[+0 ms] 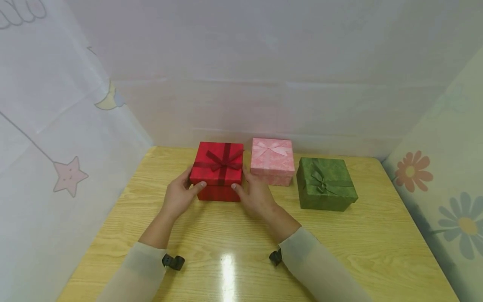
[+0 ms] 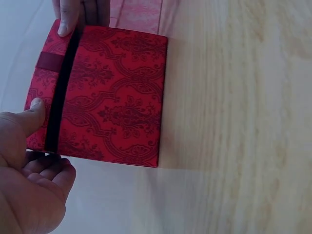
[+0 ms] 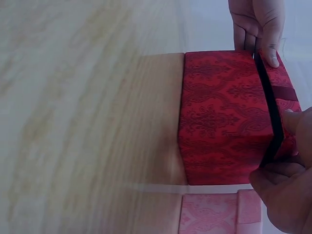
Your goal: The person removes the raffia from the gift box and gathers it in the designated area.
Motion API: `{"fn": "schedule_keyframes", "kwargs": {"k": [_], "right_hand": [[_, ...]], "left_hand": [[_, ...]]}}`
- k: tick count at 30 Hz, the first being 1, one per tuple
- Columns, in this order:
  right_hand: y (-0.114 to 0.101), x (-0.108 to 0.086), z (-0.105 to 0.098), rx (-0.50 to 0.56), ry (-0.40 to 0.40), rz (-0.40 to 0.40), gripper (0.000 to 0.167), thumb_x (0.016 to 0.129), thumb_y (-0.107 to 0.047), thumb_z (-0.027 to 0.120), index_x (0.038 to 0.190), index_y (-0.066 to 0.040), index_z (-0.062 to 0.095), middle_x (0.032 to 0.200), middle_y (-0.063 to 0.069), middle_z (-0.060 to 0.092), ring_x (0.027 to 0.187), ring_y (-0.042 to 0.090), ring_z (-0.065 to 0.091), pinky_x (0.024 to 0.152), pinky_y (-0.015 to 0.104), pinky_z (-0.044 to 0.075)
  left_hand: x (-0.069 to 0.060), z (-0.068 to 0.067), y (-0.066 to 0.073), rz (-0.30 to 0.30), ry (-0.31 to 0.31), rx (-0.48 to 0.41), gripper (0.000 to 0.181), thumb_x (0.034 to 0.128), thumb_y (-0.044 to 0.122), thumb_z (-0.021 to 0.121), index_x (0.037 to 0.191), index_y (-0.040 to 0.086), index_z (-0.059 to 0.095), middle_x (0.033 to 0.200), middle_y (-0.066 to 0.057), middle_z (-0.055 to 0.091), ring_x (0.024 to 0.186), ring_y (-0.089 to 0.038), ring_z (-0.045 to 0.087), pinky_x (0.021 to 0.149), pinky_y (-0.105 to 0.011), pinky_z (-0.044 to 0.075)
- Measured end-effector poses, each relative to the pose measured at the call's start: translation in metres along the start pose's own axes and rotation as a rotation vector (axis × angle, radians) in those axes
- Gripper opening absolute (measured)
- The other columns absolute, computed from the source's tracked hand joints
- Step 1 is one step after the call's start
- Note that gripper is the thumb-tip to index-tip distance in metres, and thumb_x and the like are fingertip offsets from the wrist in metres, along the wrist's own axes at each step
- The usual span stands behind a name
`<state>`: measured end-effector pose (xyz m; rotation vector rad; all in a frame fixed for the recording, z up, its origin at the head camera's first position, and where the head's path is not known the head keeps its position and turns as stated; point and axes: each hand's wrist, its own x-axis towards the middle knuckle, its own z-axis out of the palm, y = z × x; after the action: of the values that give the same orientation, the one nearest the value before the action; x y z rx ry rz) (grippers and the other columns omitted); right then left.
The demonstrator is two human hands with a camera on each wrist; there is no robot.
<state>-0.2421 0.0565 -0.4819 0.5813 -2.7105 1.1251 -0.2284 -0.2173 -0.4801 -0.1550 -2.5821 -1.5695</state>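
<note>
A red gift box (image 1: 219,193) with a dark red bow on its lid stands left of centre on the table. My left hand (image 1: 179,193) grips the lid's left side, thumb on the front edge. On the other side my right hand (image 1: 258,195) holds the lid the same way. In both wrist views a dark gap shows between the lid and the box body (image 2: 114,97) (image 3: 222,107), so the lid sits slightly raised. Fingertips of both hands lie under the lid's rim at the sides.
Just right of the red box stands a pink box (image 1: 272,161) with a pink bow. Further right is a green box (image 1: 326,184) with a green bow. All are on a wooden table (image 1: 226,235), with pale printed cloth (image 1: 234,105) behind and at both sides.
</note>
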Motion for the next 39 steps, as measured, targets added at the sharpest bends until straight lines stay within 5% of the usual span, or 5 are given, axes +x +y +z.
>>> {"fn": "schedule_keyframes", "kwargs": {"k": [7, 14, 25, 32, 39], "right_hand": [[-0.006, 0.002, -0.012, 0.048, 0.014, -0.023, 0.075, 0.102, -0.045, 0.065, 0.16, -0.005, 0.038, 0.159, 0.013, 0.046, 0.148, 0.029, 0.042, 0.119, 0.044, 0.037], [-0.007, 0.002, -0.02, 0.058, 0.024, -0.054, 0.078, 0.102, -0.053, 0.061, 0.161, -0.01, 0.036, 0.164, 0.006, 0.04, 0.152, 0.028, 0.036, 0.121, 0.047, 0.033], [-0.01, 0.002, -0.026, 0.103, 0.077, -0.176, 0.08, 0.1, -0.052, 0.064, 0.162, -0.012, 0.034, 0.164, 0.003, 0.039, 0.152, 0.028, 0.036, 0.121, 0.051, 0.032], [-0.012, 0.001, -0.03, 0.18, 0.122, -0.228, 0.079, 0.099, -0.043, 0.071, 0.164, -0.023, 0.031, 0.164, -0.001, 0.039, 0.149, 0.027, 0.04, 0.094, 0.046, 0.057], [-0.012, 0.001, -0.031, 0.171, 0.149, -0.262, 0.077, 0.098, -0.041, 0.071, 0.164, -0.025, 0.033, 0.16, -0.002, 0.046, 0.146, 0.024, 0.042, 0.088, 0.046, 0.055]], "left_hand": [[0.0, -0.003, 0.011, 0.018, 0.039, -0.041, 0.083, 0.0913, 0.045, 0.08, 0.161, 0.023, 0.04, 0.156, -0.004, 0.05, 0.144, -0.021, 0.047, 0.113, -0.04, 0.043], [-0.001, -0.003, 0.015, -0.003, 0.091, -0.182, 0.082, 0.0892, 0.042, 0.083, 0.156, 0.014, 0.043, 0.154, -0.003, 0.054, 0.143, -0.02, 0.048, 0.118, -0.04, 0.038], [-0.007, -0.004, 0.025, 0.115, 0.153, -0.302, 0.077, 0.0893, 0.017, 0.085, 0.156, 0.02, 0.046, 0.156, -0.002, 0.048, 0.147, -0.024, 0.043, 0.118, -0.036, 0.036], [-0.009, -0.007, 0.027, 0.168, 0.098, -0.328, 0.084, 0.0876, 0.003, 0.083, 0.159, 0.026, 0.044, 0.155, -0.003, 0.039, 0.153, -0.027, 0.033, 0.119, -0.05, 0.034], [-0.011, -0.011, 0.028, 0.229, 0.065, -0.402, 0.083, 0.0893, -0.004, 0.078, 0.159, 0.023, 0.042, 0.155, -0.005, 0.033, 0.153, -0.029, 0.03, 0.123, -0.055, 0.024]]}}
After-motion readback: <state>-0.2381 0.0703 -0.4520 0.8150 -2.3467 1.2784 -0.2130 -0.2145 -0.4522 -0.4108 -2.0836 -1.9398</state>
